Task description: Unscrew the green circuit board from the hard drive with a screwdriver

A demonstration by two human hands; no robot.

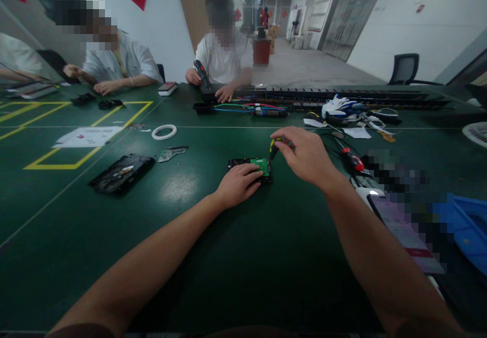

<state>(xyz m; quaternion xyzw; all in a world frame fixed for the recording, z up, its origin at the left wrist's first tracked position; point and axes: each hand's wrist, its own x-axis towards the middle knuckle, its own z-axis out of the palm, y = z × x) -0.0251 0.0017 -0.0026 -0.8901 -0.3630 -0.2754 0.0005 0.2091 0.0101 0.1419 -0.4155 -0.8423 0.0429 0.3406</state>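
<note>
Head view, mid-frame: the left hand holds down a green-boarded black device; the right hand pinches a yellow-and-black screwdriver at its right end; screw work, I'd judge, next calling for steady, upright pressure.

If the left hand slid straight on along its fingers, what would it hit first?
Probably the yellow-and-black screwdriver in the right hand, at the right side of the green circuit board, just ahead of the left hand; depth is hard to judge here.
</note>
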